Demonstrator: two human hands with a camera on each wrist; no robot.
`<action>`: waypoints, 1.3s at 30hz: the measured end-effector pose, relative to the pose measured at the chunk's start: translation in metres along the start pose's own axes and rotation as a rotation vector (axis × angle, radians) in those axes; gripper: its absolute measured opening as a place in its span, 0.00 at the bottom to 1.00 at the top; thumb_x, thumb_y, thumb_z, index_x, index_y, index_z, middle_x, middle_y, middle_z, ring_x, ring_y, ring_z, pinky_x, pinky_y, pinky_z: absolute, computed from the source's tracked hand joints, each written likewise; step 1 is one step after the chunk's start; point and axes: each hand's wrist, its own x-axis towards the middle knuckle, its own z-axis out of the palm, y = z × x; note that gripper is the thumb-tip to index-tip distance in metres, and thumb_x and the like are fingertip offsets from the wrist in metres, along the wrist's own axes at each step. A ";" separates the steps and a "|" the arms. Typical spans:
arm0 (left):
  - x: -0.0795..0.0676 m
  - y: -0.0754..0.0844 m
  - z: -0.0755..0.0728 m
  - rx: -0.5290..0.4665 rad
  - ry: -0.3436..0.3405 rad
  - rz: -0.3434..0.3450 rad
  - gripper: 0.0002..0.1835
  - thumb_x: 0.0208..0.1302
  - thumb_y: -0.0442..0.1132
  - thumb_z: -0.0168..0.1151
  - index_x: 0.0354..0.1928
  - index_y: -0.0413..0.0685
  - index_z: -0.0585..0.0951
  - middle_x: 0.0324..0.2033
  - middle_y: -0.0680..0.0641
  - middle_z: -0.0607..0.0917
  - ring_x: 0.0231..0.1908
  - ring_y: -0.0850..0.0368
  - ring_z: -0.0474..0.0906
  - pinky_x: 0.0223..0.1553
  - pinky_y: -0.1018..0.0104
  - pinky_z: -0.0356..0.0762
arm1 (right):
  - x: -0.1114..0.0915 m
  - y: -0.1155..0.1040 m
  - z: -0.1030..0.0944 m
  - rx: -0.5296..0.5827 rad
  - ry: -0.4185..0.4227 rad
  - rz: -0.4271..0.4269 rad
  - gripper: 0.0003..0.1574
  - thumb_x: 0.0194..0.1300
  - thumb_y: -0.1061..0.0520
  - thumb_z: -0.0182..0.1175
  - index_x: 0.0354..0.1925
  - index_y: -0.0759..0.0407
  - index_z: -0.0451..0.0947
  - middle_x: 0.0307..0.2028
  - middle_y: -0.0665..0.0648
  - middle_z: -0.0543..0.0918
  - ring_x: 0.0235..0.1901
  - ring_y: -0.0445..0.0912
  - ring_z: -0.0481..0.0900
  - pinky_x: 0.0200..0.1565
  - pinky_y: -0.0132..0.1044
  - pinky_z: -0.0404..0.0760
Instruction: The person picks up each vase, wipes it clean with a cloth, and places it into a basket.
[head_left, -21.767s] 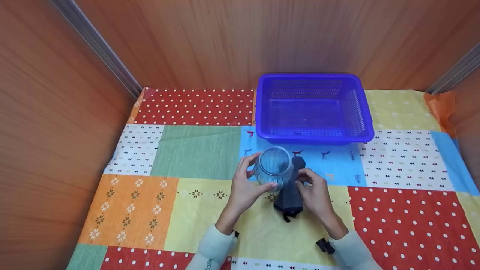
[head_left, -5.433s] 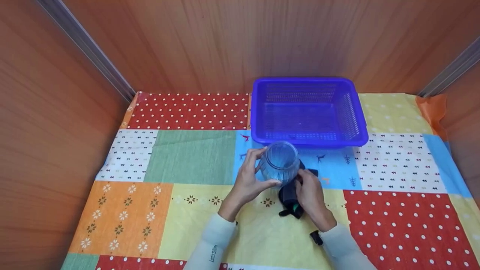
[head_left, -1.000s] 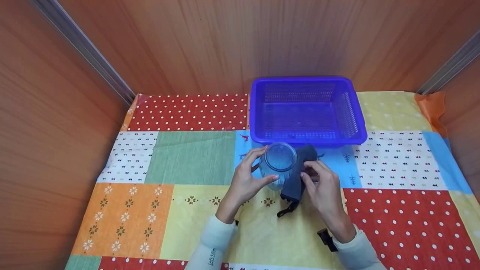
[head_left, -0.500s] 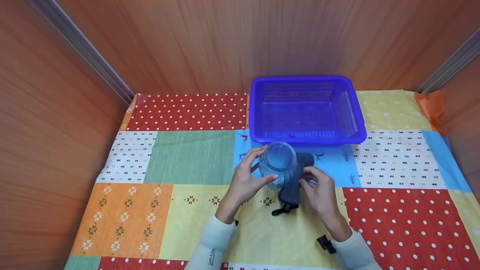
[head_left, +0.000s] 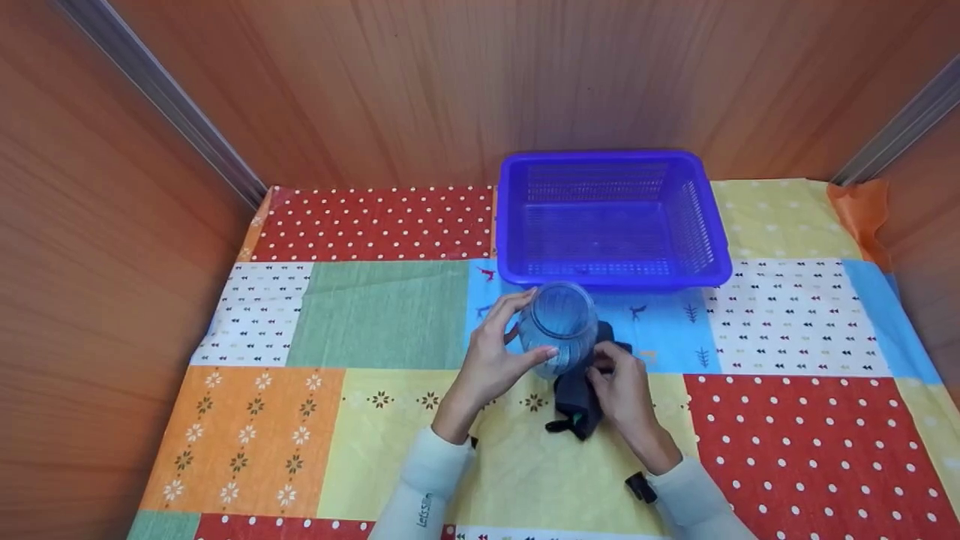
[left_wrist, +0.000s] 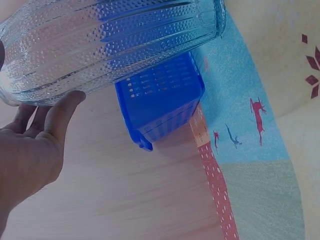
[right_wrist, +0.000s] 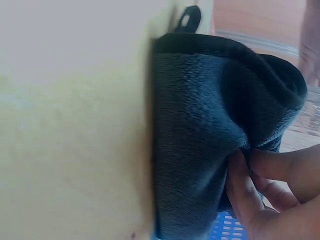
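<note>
My left hand (head_left: pixel 495 364) holds a clear ribbed glass jar (head_left: pixel 559 330), thumb on the near side and fingers around its left. The jar is tilted, its round mouth facing up. The left wrist view shows dimpled glass (left_wrist: pixel 110 50) above the fingers. On the jar's right side, my right hand (head_left: pixel 626 386) pinches a dark grey cleaning cloth (head_left: pixel 577 397), which overlaps the jar's lower right in the head view. Close up in the right wrist view, the bunched cloth (right_wrist: pixel 190 145) has black edging and a small hanging loop (right_wrist: pixel 191 19), with thumb and fingers gathering a fold.
Just beyond the jar stands a purple plastic basket (head_left: pixel 611 282) with perforated walls and nothing in it. A patchwork-print tablecloth (head_left: pixel 405 315) covers the table. Wooden panels (head_left: pixel 390 97) enclose the back and sides. An orange cloth corner (head_left: pixel 862 214) hangs at the far right.
My right hand has drawn the cloth down the jar's right side, toward me and slightly left. The left hand keeps the jar nearly in place. Much earlier frames show the same jar and cloth held.
</note>
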 end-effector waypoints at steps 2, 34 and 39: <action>0.000 0.000 -0.001 0.001 -0.003 0.002 0.40 0.62 0.46 0.80 0.75 0.54 0.74 0.72 0.53 0.73 0.73 0.52 0.70 0.67 0.48 0.78 | 0.001 0.001 0.002 -0.007 -0.004 0.005 0.12 0.62 0.77 0.64 0.43 0.69 0.84 0.41 0.69 0.89 0.41 0.61 0.90 0.42 0.56 0.89; -0.001 0.005 -0.003 -0.059 0.038 -0.085 0.44 0.56 0.39 0.84 0.75 0.51 0.74 0.74 0.52 0.75 0.71 0.50 0.72 0.66 0.48 0.79 | 0.007 -0.077 -0.052 0.044 0.077 -0.068 0.11 0.64 0.74 0.70 0.46 0.70 0.87 0.40 0.63 0.88 0.39 0.55 0.88 0.43 0.23 0.84; -0.002 0.005 -0.003 -0.060 0.039 -0.089 0.44 0.57 0.39 0.83 0.75 0.50 0.74 0.74 0.51 0.75 0.72 0.49 0.72 0.67 0.47 0.78 | 0.011 -0.087 -0.056 0.020 0.060 -0.093 0.11 0.63 0.74 0.71 0.45 0.69 0.87 0.39 0.62 0.88 0.37 0.54 0.87 0.41 0.19 0.81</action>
